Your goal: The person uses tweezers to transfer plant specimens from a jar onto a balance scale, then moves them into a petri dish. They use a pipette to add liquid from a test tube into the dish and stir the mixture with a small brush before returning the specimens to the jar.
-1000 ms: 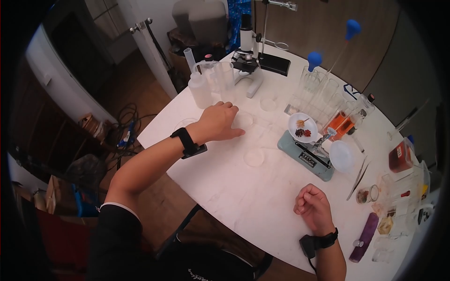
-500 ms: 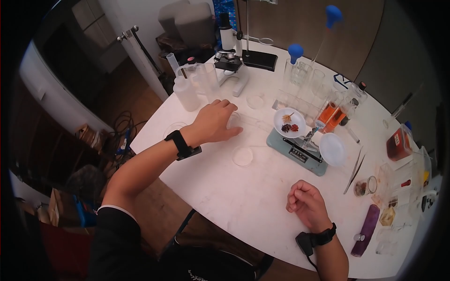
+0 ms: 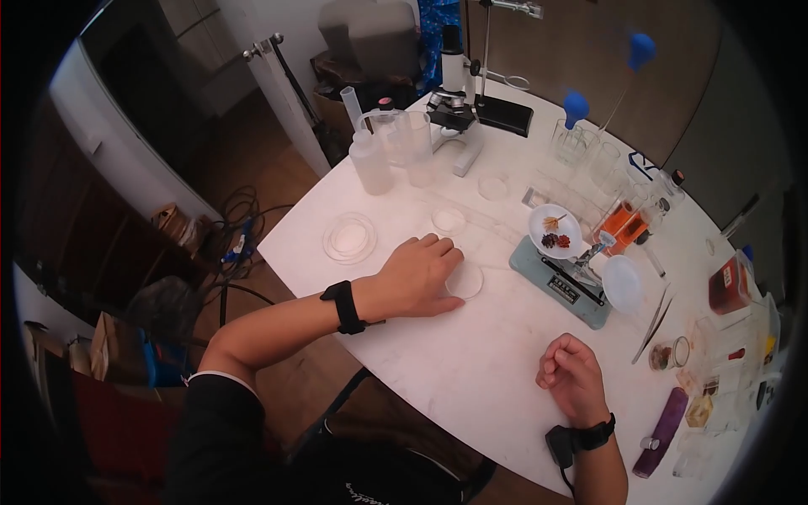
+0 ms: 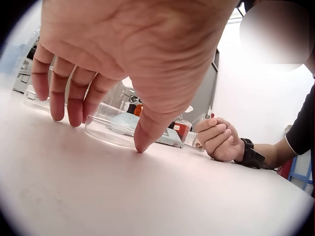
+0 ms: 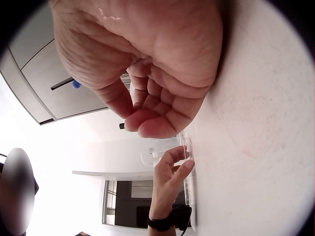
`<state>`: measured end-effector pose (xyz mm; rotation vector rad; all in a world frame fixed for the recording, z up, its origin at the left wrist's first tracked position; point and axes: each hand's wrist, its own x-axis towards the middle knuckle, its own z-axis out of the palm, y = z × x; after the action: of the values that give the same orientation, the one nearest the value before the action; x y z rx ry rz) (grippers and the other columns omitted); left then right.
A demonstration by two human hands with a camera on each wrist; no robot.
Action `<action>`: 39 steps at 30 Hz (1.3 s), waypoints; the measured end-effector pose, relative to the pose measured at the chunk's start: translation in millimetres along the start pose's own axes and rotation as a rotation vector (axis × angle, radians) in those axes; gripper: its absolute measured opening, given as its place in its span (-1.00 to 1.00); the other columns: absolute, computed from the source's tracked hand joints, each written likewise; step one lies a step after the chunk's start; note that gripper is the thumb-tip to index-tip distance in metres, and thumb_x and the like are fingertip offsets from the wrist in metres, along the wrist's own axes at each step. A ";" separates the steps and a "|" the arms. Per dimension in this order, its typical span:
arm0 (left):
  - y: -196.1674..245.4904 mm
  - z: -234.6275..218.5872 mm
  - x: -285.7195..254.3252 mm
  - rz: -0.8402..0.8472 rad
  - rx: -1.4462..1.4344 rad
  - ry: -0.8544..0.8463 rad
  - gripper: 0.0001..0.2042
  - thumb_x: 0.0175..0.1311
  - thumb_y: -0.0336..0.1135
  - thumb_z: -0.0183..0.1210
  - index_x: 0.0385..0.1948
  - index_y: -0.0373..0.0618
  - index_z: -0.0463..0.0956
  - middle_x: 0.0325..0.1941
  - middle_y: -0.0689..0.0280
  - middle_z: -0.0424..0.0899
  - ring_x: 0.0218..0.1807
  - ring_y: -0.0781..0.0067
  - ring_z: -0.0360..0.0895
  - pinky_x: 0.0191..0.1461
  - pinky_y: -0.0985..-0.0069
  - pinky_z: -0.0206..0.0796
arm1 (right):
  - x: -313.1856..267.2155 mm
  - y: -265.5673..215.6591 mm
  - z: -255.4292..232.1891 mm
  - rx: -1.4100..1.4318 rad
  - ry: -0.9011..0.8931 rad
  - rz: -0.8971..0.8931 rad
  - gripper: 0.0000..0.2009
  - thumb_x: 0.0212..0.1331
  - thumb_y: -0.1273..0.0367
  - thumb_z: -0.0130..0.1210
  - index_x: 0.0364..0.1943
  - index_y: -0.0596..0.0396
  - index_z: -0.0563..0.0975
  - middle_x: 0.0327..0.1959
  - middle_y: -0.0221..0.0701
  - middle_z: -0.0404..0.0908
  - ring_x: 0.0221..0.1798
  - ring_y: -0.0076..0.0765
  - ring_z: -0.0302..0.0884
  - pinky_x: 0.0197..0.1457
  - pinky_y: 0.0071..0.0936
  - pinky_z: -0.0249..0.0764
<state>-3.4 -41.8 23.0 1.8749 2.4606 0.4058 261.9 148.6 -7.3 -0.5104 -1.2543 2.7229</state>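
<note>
My left hand (image 3: 414, 279) is low over the table, thumb and fingers at opposite sides of a clear petri dish (image 3: 471, 283). The left wrist view shows the thumb tip down at the near rim of the dish (image 4: 110, 133) and the index finger at its far left side. Behind the hand lies a second small dish (image 3: 449, 220), and a wider dish pair (image 3: 349, 238) is to its left. My right hand (image 3: 572, 379) rests on the table with loosely curled fingers; the right wrist view shows the hand (image 5: 142, 73) holding nothing.
A balance (image 3: 560, 290) carries dried pieces on one pan. Bottle (image 3: 370, 164), microscope (image 3: 454, 105) and another dish (image 3: 493, 187) stand behind. Tweezers (image 3: 652, 326), a jar (image 3: 669, 353) and a purple rack (image 3: 661, 433) are at the right.
My left hand has moved from the farther small dish toward the nearer one, uncovering the farther dish. The right hand has kept its curled pose. The head view has shifted slightly.
</note>
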 end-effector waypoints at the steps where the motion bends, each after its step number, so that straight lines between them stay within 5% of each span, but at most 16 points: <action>1: -0.9 -1.5 -2.3 -0.017 0.000 -0.004 -0.49 -0.05 -0.03 0.38 -0.14 -0.20 0.51 -0.15 0.17 0.54 -0.07 0.14 0.48 -0.03 0.30 0.35 | 0.1 0.1 0.3 0.001 0.002 0.000 -0.92 0.31 0.44 -0.03 -0.28 0.17 0.46 -0.47 -0.39 0.49 -0.47 -0.50 0.39 -0.30 -0.45 0.38; 17: -109.1 -51.2 -95.1 -0.488 0.115 0.251 -0.51 -0.06 -0.05 0.36 -0.17 -0.20 0.51 -0.06 0.10 0.50 0.03 0.06 0.45 0.07 0.25 0.35 | 1.3 0.7 5.3 -0.034 0.032 -0.013 -0.90 0.30 0.39 0.02 -0.30 0.13 0.43 -0.52 -0.46 0.44 -0.51 -0.52 0.34 -0.39 -0.52 0.30; 28: -44.4 -28.4 -51.0 -0.107 0.033 0.148 -0.50 -0.10 -0.05 0.40 -0.15 -0.19 0.56 -0.02 0.12 0.50 0.09 0.11 0.41 0.07 0.26 0.32 | 0.3 0.8 4.7 -0.018 0.029 -0.027 -0.90 0.30 0.40 0.02 -0.29 0.14 0.44 -0.52 -0.46 0.45 -0.50 -0.50 0.34 -0.39 -0.51 0.29; 39: -21.2 -2.4 -21.0 -0.068 -0.022 0.102 -0.48 -0.08 -0.05 0.42 -0.10 -0.15 0.54 -0.01 0.14 0.50 0.10 0.12 0.40 0.10 0.27 0.30 | -0.7 1.0 -2.8 0.018 -0.005 -0.008 -0.91 0.33 0.44 -0.03 -0.26 0.17 0.46 -0.45 -0.39 0.51 -0.47 -0.51 0.41 -0.29 -0.46 0.39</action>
<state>-18.0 -67.4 17.7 1.8000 2.5639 0.5361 263.5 149.7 -9.6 -0.4956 -1.2298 2.7281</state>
